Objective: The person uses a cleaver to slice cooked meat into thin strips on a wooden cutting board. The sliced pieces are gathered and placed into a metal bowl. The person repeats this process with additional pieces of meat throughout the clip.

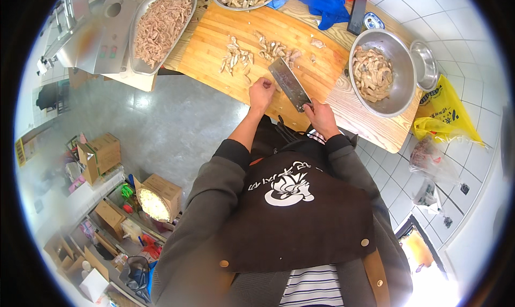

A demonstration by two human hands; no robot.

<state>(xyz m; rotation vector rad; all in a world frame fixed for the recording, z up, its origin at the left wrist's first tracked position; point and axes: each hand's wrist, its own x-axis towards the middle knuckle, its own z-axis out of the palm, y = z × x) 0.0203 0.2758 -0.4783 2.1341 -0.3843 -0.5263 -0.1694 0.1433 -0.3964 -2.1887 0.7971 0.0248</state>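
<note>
My right hand (322, 115) grips the handle of a Chinese cleaver (290, 83), whose broad, smeared blade slants up and left over the wooden cutting board (209, 35). Left of the blade, my left hand (261, 93) has its fingers curled together over the board's near part. Whether a bit of meat is pinched in those fingertips, I cannot tell. Beyond the hands lie two groups of cut meat: a loose pile of strips (235, 57) and a row of pieces (277, 49) reaching to the blade's tip. Smaller scraps (318, 43) are scattered to the right.
A steel bowl (403, 83) of sliced meat stands right of the board, beside a smaller metal bowl (425, 65). A tray (139, 67) of meat strips is at left. Another bowl (241, 8) sits at the back, near a blue cloth (322, 3). A yellow bag (446, 109) hangs at right.
</note>
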